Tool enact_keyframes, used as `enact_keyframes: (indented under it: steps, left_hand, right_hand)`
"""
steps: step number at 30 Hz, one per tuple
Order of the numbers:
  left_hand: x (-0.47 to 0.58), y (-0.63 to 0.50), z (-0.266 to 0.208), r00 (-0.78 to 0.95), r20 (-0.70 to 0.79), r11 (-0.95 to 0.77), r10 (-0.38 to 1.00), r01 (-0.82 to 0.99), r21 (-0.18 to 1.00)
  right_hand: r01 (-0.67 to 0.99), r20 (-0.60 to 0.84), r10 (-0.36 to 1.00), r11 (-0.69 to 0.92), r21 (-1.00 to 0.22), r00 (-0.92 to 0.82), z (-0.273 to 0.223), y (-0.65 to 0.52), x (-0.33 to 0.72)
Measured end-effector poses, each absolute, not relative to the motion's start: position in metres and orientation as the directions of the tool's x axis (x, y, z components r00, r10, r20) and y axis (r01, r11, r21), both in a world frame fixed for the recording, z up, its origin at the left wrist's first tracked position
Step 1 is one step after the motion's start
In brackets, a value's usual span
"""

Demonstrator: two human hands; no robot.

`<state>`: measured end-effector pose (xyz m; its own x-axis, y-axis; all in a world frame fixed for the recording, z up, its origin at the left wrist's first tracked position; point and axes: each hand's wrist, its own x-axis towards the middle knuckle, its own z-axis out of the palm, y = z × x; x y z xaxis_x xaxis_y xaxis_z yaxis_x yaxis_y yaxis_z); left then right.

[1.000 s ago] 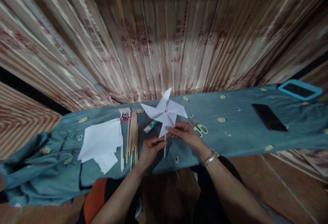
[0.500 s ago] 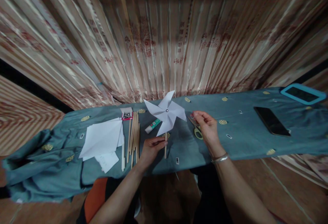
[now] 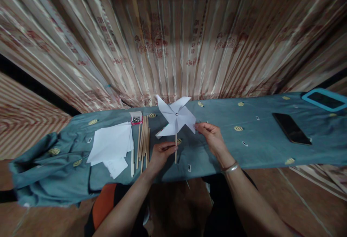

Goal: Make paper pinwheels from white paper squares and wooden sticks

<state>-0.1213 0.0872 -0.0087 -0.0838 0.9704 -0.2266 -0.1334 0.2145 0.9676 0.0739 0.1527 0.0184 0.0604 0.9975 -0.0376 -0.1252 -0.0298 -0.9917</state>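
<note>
A white paper pinwheel (image 3: 180, 119) with a silver pin at its centre stands upright over the table. Its thin wooden stick (image 3: 176, 154) is pinched between the thumb and fingers of my left hand (image 3: 161, 155). My right hand (image 3: 213, 137), wearing a silver bangle, has its thumb and fingertips closed at the edge of the right-hand blade. Behind the pinwheel's lower left blade, a glue stick (image 3: 158, 134) is mostly hidden. The scissors are covered by my right hand.
Left of my hands lie several wooden sticks (image 3: 143, 143), a white pen (image 3: 132, 164), white paper sheets (image 3: 111, 143) and a small open box of pins (image 3: 136, 118). A black phone (image 3: 291, 128) and a blue-framed tablet (image 3: 325, 99) lie at the right, on the green tablecloth (image 3: 222, 114).
My right hand has moved left from beside the scissors to the pinwheel's right blade. The pinwheel has turned on its pin. My left hand still holds the stick.
</note>
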Motion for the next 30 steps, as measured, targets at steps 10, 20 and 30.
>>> enact_keyframes:
  steps: [10, 20, 30]
  left_hand:
    - [-0.122, 0.089, -0.011, -0.1, -0.22, 0.204, 0.97, -0.141, 0.969]
    - [-0.122, 0.089, -0.012, -0.086, -0.198, 0.186, 0.976, -0.129, 0.974]
    - [-0.12, 0.088, -0.013, -0.082, -0.213, 0.2, 0.974, -0.139, 0.97]
  right_hand:
    - [-0.16, -0.095, 0.994, -0.103, -0.982, -0.058, 0.018, 0.143, 0.06]
    - [-0.169, -0.094, 0.983, -0.121, -0.978, -0.159, 0.022, 0.134, 0.048]
    - [-0.173, -0.084, 0.968, -0.126, -0.977, -0.236, 0.018, 0.128, 0.036]
